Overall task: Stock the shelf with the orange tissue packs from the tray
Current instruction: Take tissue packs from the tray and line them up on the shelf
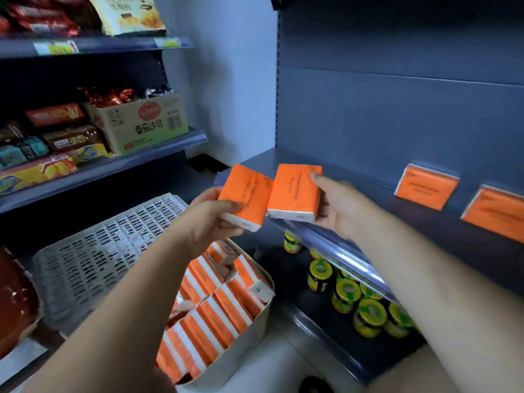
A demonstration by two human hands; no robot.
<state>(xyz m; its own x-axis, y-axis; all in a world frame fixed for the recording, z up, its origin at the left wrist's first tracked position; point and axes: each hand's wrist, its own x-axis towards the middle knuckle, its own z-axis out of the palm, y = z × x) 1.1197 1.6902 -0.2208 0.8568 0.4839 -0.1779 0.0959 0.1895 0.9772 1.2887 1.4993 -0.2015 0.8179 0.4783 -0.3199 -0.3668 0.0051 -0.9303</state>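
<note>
My left hand grips one orange tissue pack, held up just left of the dark blue shelf. My right hand grips a second orange tissue pack over the shelf's front edge, side by side with the first. Two more orange packs lie flat on the shelf further right. Below my arms a pale tray holds several orange packs standing on edge.
A white perforated crate lies upside down to the left of the tray. Yellow-lidded jars fill the shelf under the tissue shelf. Snack boxes and a cardboard carton crowd the left-hand shelves. A clear price rail edges the tissue shelf.
</note>
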